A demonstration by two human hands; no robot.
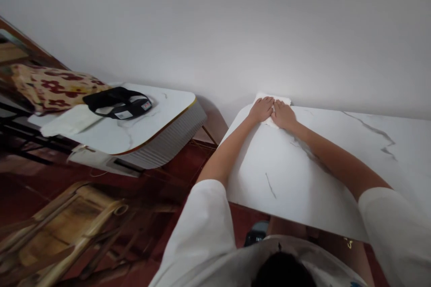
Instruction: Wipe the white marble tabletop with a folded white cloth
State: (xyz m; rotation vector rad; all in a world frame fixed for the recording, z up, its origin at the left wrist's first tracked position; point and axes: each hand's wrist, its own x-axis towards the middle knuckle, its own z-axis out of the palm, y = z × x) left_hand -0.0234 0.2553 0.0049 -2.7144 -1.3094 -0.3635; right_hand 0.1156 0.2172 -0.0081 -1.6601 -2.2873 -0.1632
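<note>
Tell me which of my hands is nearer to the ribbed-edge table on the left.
Left. Your left hand rests on the white cloth, to the right of the ribbed-edge table; your right hand is beside it, farther right.

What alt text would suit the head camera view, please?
Left hand and right hand rest on a white cloth at the far edge of a marbled table. Another table bearing a black band and a bamboo chair stand at left.

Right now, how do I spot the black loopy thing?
Find the white table with ridged sides, on your left. On it, a white cloth lies near some flowery fabric. The black loop beside them is the only dark one, with pale labels on its band.
</note>
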